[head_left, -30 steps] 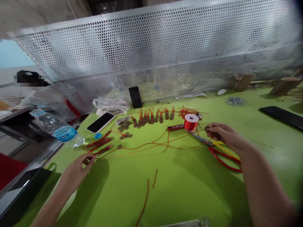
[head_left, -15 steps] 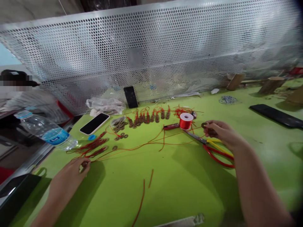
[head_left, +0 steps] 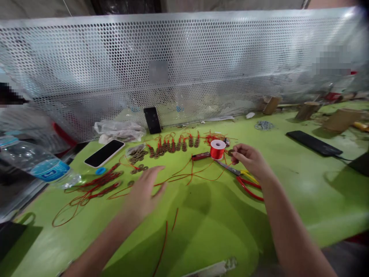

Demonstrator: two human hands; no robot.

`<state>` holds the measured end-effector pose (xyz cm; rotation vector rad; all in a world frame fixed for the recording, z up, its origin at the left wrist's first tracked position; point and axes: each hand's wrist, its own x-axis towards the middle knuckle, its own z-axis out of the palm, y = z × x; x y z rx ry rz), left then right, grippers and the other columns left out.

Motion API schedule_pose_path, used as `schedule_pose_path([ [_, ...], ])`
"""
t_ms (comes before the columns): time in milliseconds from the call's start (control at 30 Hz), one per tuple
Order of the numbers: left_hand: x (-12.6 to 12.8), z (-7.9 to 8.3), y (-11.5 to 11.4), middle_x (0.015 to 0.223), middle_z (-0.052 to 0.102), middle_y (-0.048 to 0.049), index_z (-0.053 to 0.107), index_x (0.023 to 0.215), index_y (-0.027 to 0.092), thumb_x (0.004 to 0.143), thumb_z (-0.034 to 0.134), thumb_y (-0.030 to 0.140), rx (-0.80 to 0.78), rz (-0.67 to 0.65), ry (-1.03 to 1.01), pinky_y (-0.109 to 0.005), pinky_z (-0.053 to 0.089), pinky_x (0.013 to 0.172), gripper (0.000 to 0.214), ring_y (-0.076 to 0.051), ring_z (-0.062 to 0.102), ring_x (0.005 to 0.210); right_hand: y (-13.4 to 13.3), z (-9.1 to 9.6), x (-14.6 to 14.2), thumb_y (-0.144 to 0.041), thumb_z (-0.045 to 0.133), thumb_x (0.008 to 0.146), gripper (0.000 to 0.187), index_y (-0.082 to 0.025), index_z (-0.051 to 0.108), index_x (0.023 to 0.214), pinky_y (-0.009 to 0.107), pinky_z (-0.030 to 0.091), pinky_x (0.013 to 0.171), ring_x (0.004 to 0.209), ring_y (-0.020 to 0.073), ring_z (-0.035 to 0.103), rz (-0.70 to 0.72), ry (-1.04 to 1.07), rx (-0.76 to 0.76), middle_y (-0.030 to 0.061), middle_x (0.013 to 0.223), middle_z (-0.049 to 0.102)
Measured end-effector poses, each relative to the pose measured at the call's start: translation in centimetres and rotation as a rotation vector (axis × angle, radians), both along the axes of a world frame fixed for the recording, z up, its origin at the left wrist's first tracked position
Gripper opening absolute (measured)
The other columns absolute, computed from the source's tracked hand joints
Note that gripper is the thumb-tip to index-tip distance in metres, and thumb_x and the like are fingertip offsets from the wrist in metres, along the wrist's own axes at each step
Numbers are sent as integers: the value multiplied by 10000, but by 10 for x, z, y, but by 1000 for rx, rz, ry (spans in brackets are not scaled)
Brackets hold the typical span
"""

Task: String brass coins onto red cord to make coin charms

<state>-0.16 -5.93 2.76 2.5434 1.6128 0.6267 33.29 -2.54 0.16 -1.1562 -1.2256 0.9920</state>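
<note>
Between the thumb and fingers of my right hand [head_left: 247, 158] is a round coin [head_left: 230, 152] with a thin red cord at it. My left hand [head_left: 148, 188] is held over the middle of the table, fingers stretched out and nothing in them. Below and beside it runs loose red cord [head_left: 175, 177]. A spool of red cord [head_left: 217, 150] stands just left of my right hand. Scissors with red and yellow handles [head_left: 245, 180] lie under that hand. Further left are coins strung on red cord [head_left: 106, 177] and a heap of loose coins [head_left: 137, 153].
Several coin strings [head_left: 173, 146] stand in a row at the back. Two phones, one lying [head_left: 105, 153] and one leaning [head_left: 152, 120], a water bottle [head_left: 49, 169] and a black power bank [head_left: 313, 143] surround the work. A perforated metal screen [head_left: 201, 69] closes the far edge.
My left hand has let go of the red cord at the left and moved right, its fingers opening. My right hand still holds the coin. The view has turned right.
</note>
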Motion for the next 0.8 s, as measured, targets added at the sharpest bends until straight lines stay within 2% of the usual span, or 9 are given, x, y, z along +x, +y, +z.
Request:
schedule_pose_path([
  [100,78,1,16,1352,459,-161,345,1325,147,853,497,410,-136,-238,-188,-451,345,1042,561,-267,428,1244,-3,3,-4,-382,700,670,267,-185,526,719,239,481,543,518,110,566,19,-4,54,-22,578,577],
  [167,120,-3,28,1401,384,-203,266,1362,114,793,596,430,-207,-351,-303,-461,327,1052,730,-289,372,1286,-4,4,-6,-384,689,684,263,-187,517,713,249,479,547,519,114,562,25,-10,74,-22,581,570],
  [233,150,-9,38,1418,348,-219,240,1365,110,767,641,391,-236,-434,-398,-461,325,1050,773,-299,339,1306,-4,5,-8,-374,665,707,243,-188,508,715,253,474,554,524,115,558,39,-20,88,-22,589,566],
  [300,167,-16,44,1341,452,-198,289,1330,137,803,606,349,-252,-493,-472,-439,375,1005,651,-285,445,1228,-3,5,-10,-352,641,725,213,-187,507,727,247,462,556,543,114,553,56,-28,96,-22,606,562],
  [367,172,-20,45,1167,589,-152,333,1287,163,875,493,301,-316,-509,-513,-404,450,906,463,-253,576,1060,-2,4,-12,-328,626,733,185,-184,510,741,236,446,553,566,111,542,68,-36,101,-22,628,558],
  [467,167,-22,43,952,658,-89,357,1257,189,928,359,259,-385,-468,-519,-352,483,790,336,-223,635,893,0,3,-15,-306,617,738,162,-179,519,760,229,432,556,581,104,525,87,-43,94,-24,647,549],
  [667,152,-11,52,798,669,-33,529,1097,201,917,401,300,-282,-409,-379,-275,432,606,242,-191,615,691,-1,5,-16,-348,612,746,189,-184,519,750,260,454,578,543,110,532,92,1,17,-21,599,572],
  [800,149,-9,62,756,677,-17,621,971,200,897,452,275,-205,-445,-429,-243,423,597,200,-158,602,656,-1,4,-17,-366,614,748,197,-187,534,759,256,458,573,548,118,555,110,15,-17,-14,598,578],
])
